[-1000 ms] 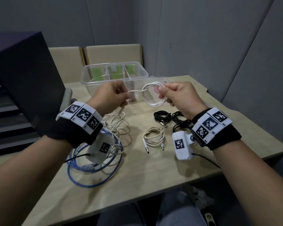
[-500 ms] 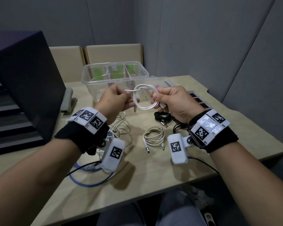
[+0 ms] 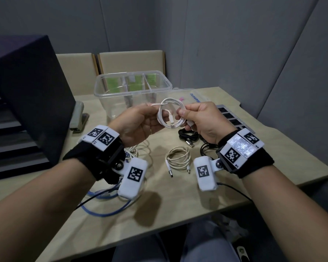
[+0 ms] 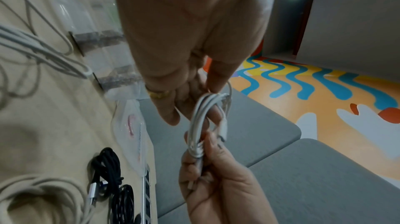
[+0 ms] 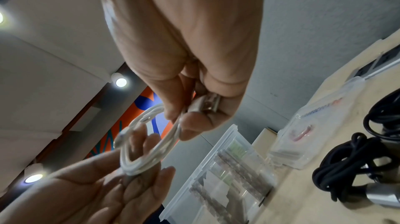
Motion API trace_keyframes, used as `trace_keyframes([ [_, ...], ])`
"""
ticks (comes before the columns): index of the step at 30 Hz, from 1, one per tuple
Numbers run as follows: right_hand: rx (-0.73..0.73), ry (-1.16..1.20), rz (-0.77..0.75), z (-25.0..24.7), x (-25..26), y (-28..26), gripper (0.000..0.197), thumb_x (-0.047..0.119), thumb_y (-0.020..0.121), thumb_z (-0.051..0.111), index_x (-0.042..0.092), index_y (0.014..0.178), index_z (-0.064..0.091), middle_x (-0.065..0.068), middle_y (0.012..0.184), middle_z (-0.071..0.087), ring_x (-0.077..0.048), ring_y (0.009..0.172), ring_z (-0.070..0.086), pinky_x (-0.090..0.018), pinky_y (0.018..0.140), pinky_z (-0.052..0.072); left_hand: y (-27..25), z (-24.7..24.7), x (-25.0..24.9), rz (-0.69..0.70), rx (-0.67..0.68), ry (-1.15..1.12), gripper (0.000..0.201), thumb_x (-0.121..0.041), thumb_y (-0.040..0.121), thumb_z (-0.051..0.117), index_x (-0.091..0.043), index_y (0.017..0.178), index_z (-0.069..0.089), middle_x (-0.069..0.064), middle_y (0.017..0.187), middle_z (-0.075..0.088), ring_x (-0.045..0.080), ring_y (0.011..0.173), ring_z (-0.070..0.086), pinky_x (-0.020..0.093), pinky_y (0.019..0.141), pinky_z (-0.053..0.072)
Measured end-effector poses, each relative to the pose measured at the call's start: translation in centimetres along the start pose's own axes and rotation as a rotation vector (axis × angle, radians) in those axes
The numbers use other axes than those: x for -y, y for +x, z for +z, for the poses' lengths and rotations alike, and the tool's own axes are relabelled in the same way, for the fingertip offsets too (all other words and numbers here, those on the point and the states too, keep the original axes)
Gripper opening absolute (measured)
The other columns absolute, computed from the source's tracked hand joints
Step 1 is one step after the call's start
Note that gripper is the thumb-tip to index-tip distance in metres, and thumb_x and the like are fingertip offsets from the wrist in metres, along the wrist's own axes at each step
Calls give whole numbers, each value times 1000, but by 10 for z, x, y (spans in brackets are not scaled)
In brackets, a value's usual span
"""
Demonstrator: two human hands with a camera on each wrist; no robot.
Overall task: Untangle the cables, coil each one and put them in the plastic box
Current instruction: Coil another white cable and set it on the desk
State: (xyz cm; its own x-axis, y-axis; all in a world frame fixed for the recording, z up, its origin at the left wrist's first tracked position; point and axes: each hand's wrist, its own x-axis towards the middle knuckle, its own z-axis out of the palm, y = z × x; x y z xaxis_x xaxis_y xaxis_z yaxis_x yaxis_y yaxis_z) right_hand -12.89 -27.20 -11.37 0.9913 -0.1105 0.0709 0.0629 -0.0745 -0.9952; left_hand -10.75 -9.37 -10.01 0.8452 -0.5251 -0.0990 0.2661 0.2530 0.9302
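Both hands hold a small white cable coil (image 3: 170, 115) in the air in front of the clear plastic box (image 3: 110, 86). My left hand (image 3: 153, 110) pinches the coil's left side, fingers reaching through the loop (image 5: 138, 149). My right hand (image 3: 182, 112) pinches the right side, with the USB plug (image 5: 205, 103) tucked under its fingers. A small connector (image 3: 171, 122) hangs inside the loop. On the table lie a coiled beige cable (image 3: 178, 159), black cables (image 3: 187, 136), a blue cable (image 3: 106, 208) and loose white cables (image 3: 140, 148).
A dark laptop lid (image 3: 27, 103) stands at the left with a stapler (image 3: 78, 118) beside it. A clear bag (image 3: 191, 96) and a power strip (image 3: 233, 120) lie right of the box. Two chair backs (image 3: 131, 61) stand behind the table.
Both hands have come lower and nearer to me with the white coil. The left hand has turned palm-up, and the cable's free end now hangs inside the loop.
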Motion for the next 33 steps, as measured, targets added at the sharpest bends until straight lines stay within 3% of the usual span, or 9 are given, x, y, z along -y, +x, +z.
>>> trace_keyframes([
  [4, -17, -14, -29, 3, 3, 0, 17, 4, 90, 59, -7, 100, 67, -14, 83, 65, -12, 56, 55, -18, 48, 45, -5, 7, 3, 43, 116, 66, 11, -10, 79, 64, -17, 82, 71, 3, 82, 71, 16, 82, 66, 25, 78, 53],
  [7, -32, -9, -44, 4, 6, -1, 15, 5, 90, 60, -3, 99, 68, -17, 84, 64, -15, 60, 55, -19, 50, 47, -3, 9, 5, 31, 144, 92, 16, -13, 82, 59, -20, 72, 69, -1, 79, 67, 15, 86, 61, 24, 81, 50],
  [10, -64, 19, -38, 2, 8, -3, 10, 6, 90, 60, 2, 93, 69, -13, 81, 64, -15, 63, 57, -18, 52, 50, 0, 10, 6, 21, 103, 127, 30, -6, 89, 53, -18, 67, 69, -2, 76, 69, 9, 75, 64, 24, 72, 51],
  [14, -87, 54, -31, 0, 11, -2, 13, 7, 90, 61, 1, 100, 68, -9, 80, 65, -16, 68, 61, -19, 57, 54, 2, 9, 10, -14, 31, 155, 13, -4, 84, 59, -13, 75, 56, 0, 71, 64, 10, 69, 59, 26, 73, 50],
  [16, -98, 77, -35, 0, 12, -2, 15, 7, 90, 62, -1, 101, 68, -9, 78, 65, -15, 67, 61, -19, 56, 53, 6, 7, 11, -18, -25, 132, 17, -3, 85, 60, -16, 76, 54, -4, 66, 63, 6, 62, 59, 19, 62, 49],
  [20, -101, 101, -48, 2, 12, -2, 10, 6, 89, 63, 0, 93, 69, -8, 76, 64, -13, 64, 61, -21, 57, 55, 8, 6, 12, -28, -73, 115, 24, 0, 85, 60, -18, 72, 52, -3, 62, 63, 5, 54, 58, 18, 57, 49],
  [26, -118, 117, -66, 5, 10, -3, 11, 5, 90, 62, 4, 82, 70, -5, 72, 64, -11, 60, 61, -21, 59, 56, 7, 10, 11, -47, -90, 155, 28, 5, 83, 61, -11, 60, 64, 8, 64, 66, 14, 55, 62, 19, 53, 51],
  [30, -157, 133, -62, 7, 12, -3, 11, 6, 88, 64, 6, 79, 69, -4, 70, 65, -13, 63, 62, -22, 58, 56, 6, 12, 11, -114, -65, 173, 15, 5, 80, 64, -6, 86, 56, 8, 65, 66, 13, 56, 63, 18, 51, 52],
  [33, -156, 120, -67, 8, 13, -4, 8, 5, 89, 64, 4, 83, 69, -7, 73, 64, -14, 63, 62, -21, 56, 55, 2, 14, 13, -127, -4, 232, 13, 5, 79, 63, -4, 88, 58, 6, 65, 64, 13, 59, 62, 18, 55, 53],
])
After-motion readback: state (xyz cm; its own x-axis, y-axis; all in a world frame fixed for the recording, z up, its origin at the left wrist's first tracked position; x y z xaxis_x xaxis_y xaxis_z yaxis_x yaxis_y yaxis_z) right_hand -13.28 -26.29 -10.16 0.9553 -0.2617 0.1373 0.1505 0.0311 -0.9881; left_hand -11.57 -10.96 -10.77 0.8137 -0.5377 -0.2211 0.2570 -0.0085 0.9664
